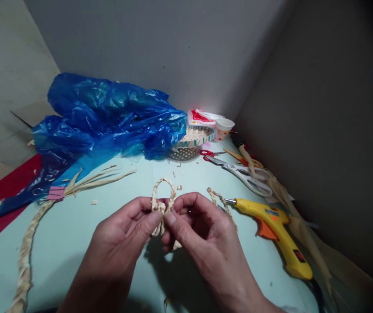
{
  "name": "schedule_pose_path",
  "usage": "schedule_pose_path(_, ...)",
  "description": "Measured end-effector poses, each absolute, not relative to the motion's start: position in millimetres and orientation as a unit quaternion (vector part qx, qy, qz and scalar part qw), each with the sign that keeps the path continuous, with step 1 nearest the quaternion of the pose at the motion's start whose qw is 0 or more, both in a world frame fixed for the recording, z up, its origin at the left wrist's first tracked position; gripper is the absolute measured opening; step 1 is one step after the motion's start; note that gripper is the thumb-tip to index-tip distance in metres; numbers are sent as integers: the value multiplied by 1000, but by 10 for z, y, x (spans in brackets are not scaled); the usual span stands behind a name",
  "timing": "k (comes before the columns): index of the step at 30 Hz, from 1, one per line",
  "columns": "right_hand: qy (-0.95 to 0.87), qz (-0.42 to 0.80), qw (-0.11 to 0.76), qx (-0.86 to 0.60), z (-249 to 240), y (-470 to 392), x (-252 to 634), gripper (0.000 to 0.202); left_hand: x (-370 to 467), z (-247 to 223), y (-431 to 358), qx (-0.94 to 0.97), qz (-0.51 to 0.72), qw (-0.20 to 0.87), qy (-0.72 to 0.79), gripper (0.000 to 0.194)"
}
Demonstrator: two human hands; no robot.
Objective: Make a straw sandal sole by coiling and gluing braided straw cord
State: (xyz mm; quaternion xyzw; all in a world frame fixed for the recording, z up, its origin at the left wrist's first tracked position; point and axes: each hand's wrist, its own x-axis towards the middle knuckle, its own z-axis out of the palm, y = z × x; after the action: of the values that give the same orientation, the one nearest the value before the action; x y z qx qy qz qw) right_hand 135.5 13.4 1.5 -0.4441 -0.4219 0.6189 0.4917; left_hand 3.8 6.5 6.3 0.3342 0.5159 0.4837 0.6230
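Observation:
A small looped piece of pale braided cord [154, 191] is held up between both hands above the light green table. My left hand [124, 234] pinches its left side between thumb and fingers. From the right, my right hand [206, 234] pinches the same piece, its thumb close to the left thumb. One open loop stands above the fingertips, with smaller folds between the thumbs. Behind the right hand lies another thin braided piece [219, 196]. A yellow glue gun [264, 213] with an orange trigger lies to the right, its tip towards that hand.
A crumpled blue plastic bag [108, 113] covers the back left. A long braid [26, 252] with a pink clip [56, 193] lies at left. Behind are a woven basket [196, 138], a paper cup [224, 127], red-handled scissors [207, 153] and large grey scissors [248, 178]. Walls rise behind and right.

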Motion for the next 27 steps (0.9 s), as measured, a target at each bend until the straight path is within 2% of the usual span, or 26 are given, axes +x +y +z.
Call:
schedule_pose_path(6, -417, 621, 515, -418, -79, 111, 1350, 21, 72, 23, 56, 345, 499, 604, 518, 20)
schedule_pose_path(15, -509, 573, 478, -429, -78, 113, 1397, 16, 93, -39, 68, 386, 483, 565, 547, 20)
schedule_pose_path(22, -608, 517, 381, -468, 64, 199, 1545, 13, 38, -17, 97, 458, 414, 575, 537, 26)
schedule_pose_path(27, -684, 400, 387, -471, 200, 236, 1745, 5, -8, 66, 59, 531, 386, 464, 595, 28)
